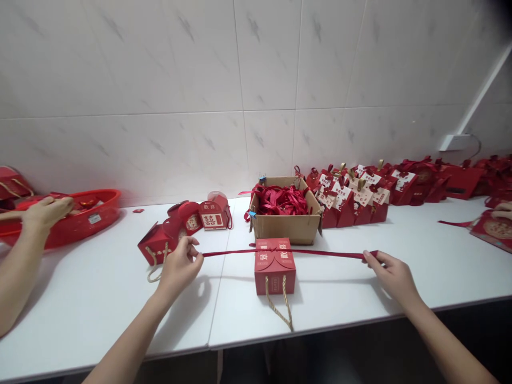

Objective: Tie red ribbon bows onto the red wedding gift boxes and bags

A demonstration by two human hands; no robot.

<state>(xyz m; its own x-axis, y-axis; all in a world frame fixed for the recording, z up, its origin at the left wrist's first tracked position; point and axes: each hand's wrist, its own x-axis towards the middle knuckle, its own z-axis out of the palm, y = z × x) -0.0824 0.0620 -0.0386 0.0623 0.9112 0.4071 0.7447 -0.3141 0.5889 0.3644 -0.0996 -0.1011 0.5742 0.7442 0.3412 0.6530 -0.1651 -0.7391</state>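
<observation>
A red gift box with gold Chinese characters stands on the white table. Across its top runs a dark red ribbon, crossed or knotted at the middle and stretched out taut to both sides. My left hand pinches the ribbon's left end. At the right end, my right hand grips the ribbon between thumb and fingers. From the box's near side hangs a twisted gold rope handle, its loop resting on the table.
Behind the box is a cardboard carton full of red ribbons. Several red boxes stand at left, and tagged red gift boxes line the back right. A co-worker's hand reaches into a red basin; another person's hand shows at far right.
</observation>
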